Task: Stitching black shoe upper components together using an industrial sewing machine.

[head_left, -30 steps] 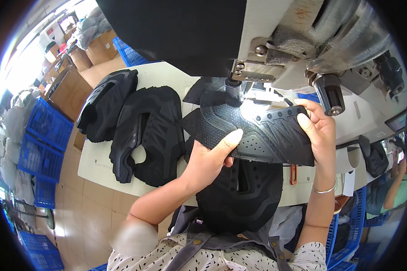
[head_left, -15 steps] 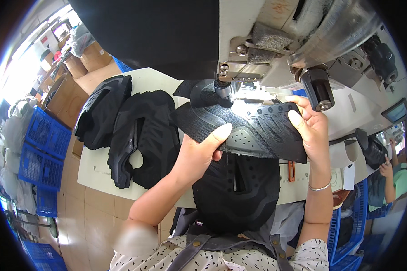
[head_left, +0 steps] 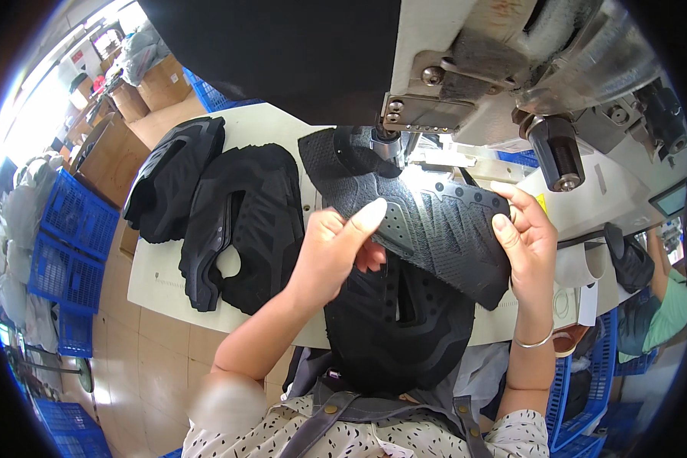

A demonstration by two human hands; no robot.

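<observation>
A black shoe upper (head_left: 450, 229) with a row of eyelets and a perforated grey patch lies tilted under the sewing machine's presser foot (head_left: 389, 145), in bright lamp light. My right hand (head_left: 530, 240) pinches its right end, thumb on top near the eyelets. At its near left edge, my left hand (head_left: 332, 248) has its thumb over the perforated patch and its fingers curled by the edge; what the fingertips touch is partly hidden. Below my hands, another black upper (head_left: 404, 336) hangs over the table's front edge toward my lap.
Stacked black uppers (head_left: 259, 229) and a further pile (head_left: 175, 175) lie on the pale table (head_left: 160, 282) at left. The machine head (head_left: 466, 91) overhangs the work. Blue crates (head_left: 69, 252) stand at left, another (head_left: 599, 382) at right. A co-worker in green (head_left: 668, 313) sits far right.
The upper has turned clockwise: its left end has swung up and away, its right end down toward me. My left thumb sits slightly farther back; my right hand stays on the right end.
</observation>
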